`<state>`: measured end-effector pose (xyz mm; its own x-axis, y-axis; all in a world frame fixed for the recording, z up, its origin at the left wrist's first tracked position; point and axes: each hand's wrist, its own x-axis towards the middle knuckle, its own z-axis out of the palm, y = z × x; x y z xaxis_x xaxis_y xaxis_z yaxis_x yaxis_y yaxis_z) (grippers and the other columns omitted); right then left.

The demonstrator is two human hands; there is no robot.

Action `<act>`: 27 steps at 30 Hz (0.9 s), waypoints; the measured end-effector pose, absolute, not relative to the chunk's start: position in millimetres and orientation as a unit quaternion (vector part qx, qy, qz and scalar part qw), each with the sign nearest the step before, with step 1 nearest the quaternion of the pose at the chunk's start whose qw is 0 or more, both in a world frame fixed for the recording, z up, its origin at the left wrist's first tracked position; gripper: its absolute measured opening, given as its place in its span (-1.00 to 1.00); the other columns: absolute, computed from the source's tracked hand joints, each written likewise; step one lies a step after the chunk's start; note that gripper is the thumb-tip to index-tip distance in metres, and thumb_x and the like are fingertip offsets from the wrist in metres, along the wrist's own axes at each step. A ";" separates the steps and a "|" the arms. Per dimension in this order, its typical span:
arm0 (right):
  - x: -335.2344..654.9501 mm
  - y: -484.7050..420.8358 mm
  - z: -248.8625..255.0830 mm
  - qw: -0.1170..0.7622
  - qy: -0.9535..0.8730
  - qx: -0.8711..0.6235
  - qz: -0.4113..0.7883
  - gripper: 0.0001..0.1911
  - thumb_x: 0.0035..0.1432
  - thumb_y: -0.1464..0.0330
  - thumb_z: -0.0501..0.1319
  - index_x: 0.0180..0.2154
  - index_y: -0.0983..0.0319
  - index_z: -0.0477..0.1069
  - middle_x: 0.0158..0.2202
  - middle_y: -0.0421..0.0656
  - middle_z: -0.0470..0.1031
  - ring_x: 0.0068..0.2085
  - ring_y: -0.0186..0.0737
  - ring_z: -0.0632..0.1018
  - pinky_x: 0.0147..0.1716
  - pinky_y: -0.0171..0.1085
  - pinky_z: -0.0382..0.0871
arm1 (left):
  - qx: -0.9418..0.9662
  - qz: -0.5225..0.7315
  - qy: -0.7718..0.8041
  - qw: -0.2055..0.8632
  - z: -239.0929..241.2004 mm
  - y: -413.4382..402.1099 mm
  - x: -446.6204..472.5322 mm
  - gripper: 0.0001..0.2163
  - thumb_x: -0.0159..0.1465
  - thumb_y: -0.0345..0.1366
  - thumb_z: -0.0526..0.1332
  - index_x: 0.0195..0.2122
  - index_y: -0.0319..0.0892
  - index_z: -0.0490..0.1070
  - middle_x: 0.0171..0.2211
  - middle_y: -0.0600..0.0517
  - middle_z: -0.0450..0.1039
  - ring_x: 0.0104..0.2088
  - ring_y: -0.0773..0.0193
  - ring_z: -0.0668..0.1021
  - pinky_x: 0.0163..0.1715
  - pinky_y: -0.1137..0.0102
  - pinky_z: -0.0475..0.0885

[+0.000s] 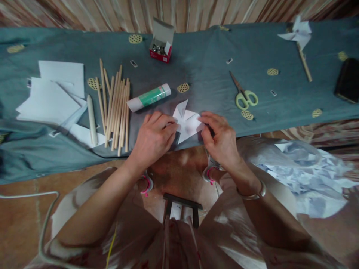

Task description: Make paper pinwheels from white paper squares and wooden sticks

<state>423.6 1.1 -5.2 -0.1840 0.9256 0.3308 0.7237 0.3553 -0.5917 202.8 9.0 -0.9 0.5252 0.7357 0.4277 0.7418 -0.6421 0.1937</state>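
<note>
A white paper pinwheel (188, 125), partly folded, lies at the front edge of the cloth-covered table between my hands. One of its corners stands up at the top. My left hand (155, 136) pinches its left side between thumb and fingers. On the opposite side, the thumb and forefinger of my right hand (220, 138) grip the paper's right corner. Just behind my left hand lies a green and white glue stick (150, 98). Scissors with light green handles (245, 98) rest to the right, beyond my right hand.
Wooden sticks (116, 108) and a pale pointed stick (92, 119) lie left, beside white paper sheets (53, 101). A small open red box (160, 50) of metal pieces stands behind. A finished pinwheel (299, 35) and dark phone-like object (347, 80) are right; a bag of paper scraps (311, 175) sits below.
</note>
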 end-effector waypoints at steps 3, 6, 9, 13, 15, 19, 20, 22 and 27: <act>423.3 -1.5 -4.1 0.336 -0.752 -0.546 0.155 -0.73 0.24 0.44 0.08 -0.15 0.20 0.53 0.00 0.00 0.59 0.03 -0.04 0.58 0.11 0.06 0.43 | -0.872 -0.249 -0.422 -0.009 1.2 5.6 207.0 -0.85 0.41 -0.30 0.13 -0.15 -0.16 0.49 -0.16 -0.04 0.55 -0.14 0.13 0.47 -0.23 0.21 0.31; 422.9 -4.8 -3.1 0.335 -0.750 -0.549 0.156 -0.74 0.24 0.43 0.08 -0.17 0.20 0.54 -0.01 -0.01 0.60 0.02 -0.06 0.59 0.10 0.03 0.45 | -0.877 -0.245 -0.412 -0.015 2.5 0.7 211.1 -0.84 0.40 -0.21 0.16 -0.14 -0.14 0.49 -0.14 -0.04 0.55 -0.09 0.11 0.47 -0.19 0.19 0.31; 422.6 -8.3 -1.8 0.327 -0.756 -0.544 0.163 -0.74 0.23 0.44 0.09 -0.16 0.20 0.54 -0.01 -0.02 0.60 0.03 -0.05 0.59 0.10 0.02 0.45 | -0.886 -0.234 -0.399 -0.016 1.2 -3.3 213.7 -0.83 0.38 -0.17 0.20 -0.14 -0.13 0.49 -0.16 -0.02 0.55 -0.10 0.10 0.48 -0.16 0.19 0.30; 421.8 -12.6 -0.7 0.317 -0.762 -0.537 0.177 -0.72 0.23 0.46 0.07 -0.15 0.20 0.54 0.00 -0.03 0.60 0.03 -0.04 0.59 0.10 0.01 0.45 | -0.890 -0.225 -0.397 -0.005 -2.6 -5.5 214.0 -0.87 0.39 -0.23 0.18 -0.17 -0.13 0.49 -0.23 0.02 0.55 -0.16 0.13 0.47 -0.21 0.21 0.26; 421.1 -13.9 -0.2 0.321 -0.764 -0.534 0.171 -0.72 0.22 0.47 0.07 -0.17 0.20 0.54 -0.02 -0.03 0.61 0.01 -0.05 0.60 0.08 -0.01 0.47 | -0.889 -0.224 -0.399 -0.002 -3.8 -6.0 213.6 -0.87 0.40 -0.25 0.16 -0.18 -0.12 0.48 -0.24 0.03 0.55 -0.18 0.13 0.47 -0.24 0.23 0.24; 421.4 -14.4 2.1 0.320 -0.766 -0.533 0.163 -0.73 0.20 0.48 0.09 -0.21 0.16 0.54 -0.05 -0.09 0.62 -0.02 -0.08 0.61 0.06 -0.02 0.48 | -0.894 -0.208 -0.396 -0.001 -3.2 -7.2 212.8 -0.82 0.44 -0.27 0.09 -0.19 -0.12 0.48 -0.25 0.02 0.54 -0.23 0.17 0.48 -0.27 0.26 0.24; 422.2 -14.1 3.0 0.318 -0.765 -0.535 0.163 -0.73 0.20 0.48 0.09 -0.21 0.15 0.54 -0.04 -0.10 0.62 -0.02 -0.08 0.61 0.06 -0.01 0.48 | -0.897 -0.205 -0.393 0.000 -2.7 -7.5 212.7 -0.81 0.44 -0.28 0.08 -0.19 -0.14 0.49 -0.26 0.01 0.54 -0.24 0.17 0.48 -0.29 0.27 0.24; 424.6 -13.2 4.8 0.316 -0.766 -0.535 0.164 -0.73 0.18 0.49 0.10 -0.20 0.14 0.54 -0.03 -0.10 0.61 -0.01 -0.06 0.60 0.07 0.02 0.46 | -0.899 -0.201 -0.389 0.002 -1.4 -7.9 212.7 -0.78 0.45 -0.30 0.06 -0.21 -0.16 0.49 -0.28 0.00 0.54 -0.26 0.19 0.48 -0.30 0.28 0.26; 432.5 -10.3 7.8 0.320 -0.776 -0.511 0.188 -0.67 0.13 0.54 0.11 -0.15 0.13 0.52 0.10 -0.08 0.53 0.07 -0.03 0.54 0.13 0.07 0.40 | -0.895 -0.194 -0.401 -0.008 0.0 -8.4 212.3 -0.75 0.45 -0.31 0.05 -0.25 -0.18 0.50 -0.31 -0.01 0.53 -0.29 0.18 0.50 -0.29 0.27 0.28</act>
<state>432.5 -10.3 7.8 -0.2741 0.9123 0.3042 0.6719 0.4080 -0.6182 212.3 -8.4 0.0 0.6030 0.7213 0.3406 0.7153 -0.6780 0.1693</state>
